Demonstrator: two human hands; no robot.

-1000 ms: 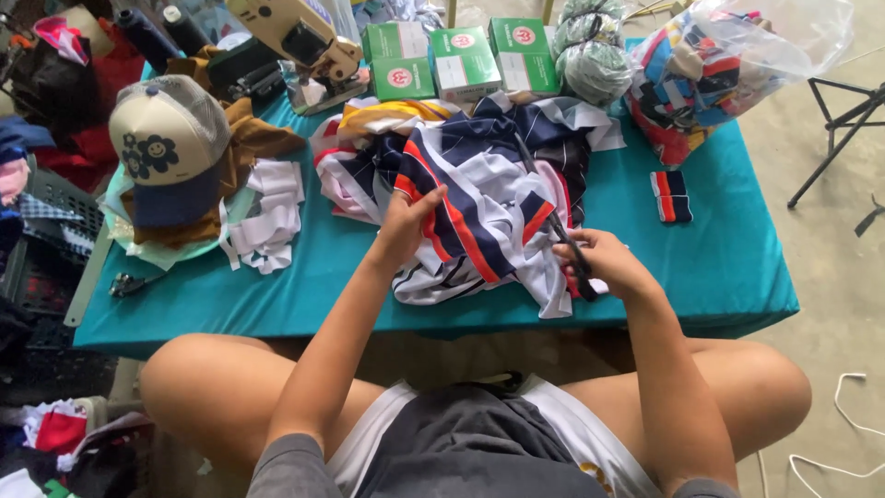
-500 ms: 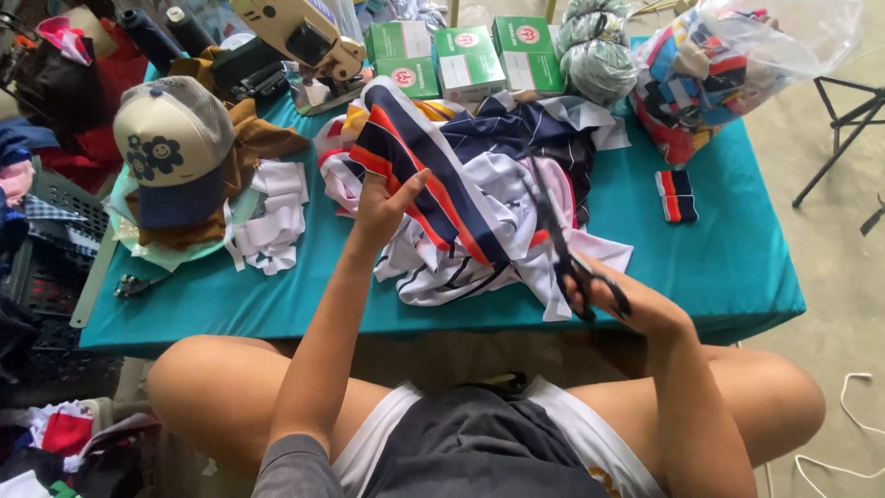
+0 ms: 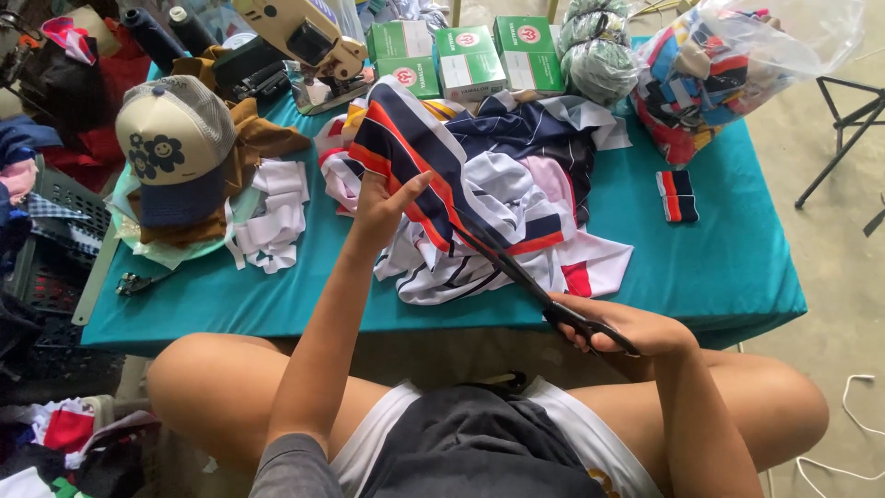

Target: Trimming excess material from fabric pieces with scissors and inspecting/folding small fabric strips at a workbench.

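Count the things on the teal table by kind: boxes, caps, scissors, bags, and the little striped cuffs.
Green boxes: 3
Caps: 1
Scissors, held in the right hand: 1
Clear plastic bags of scraps: 1
Striped cuffs: 2
Total: 8

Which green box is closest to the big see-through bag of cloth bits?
The rightmost green cardboard box, at the row's right end beside the grey-green thread bundle; the others sit further left.
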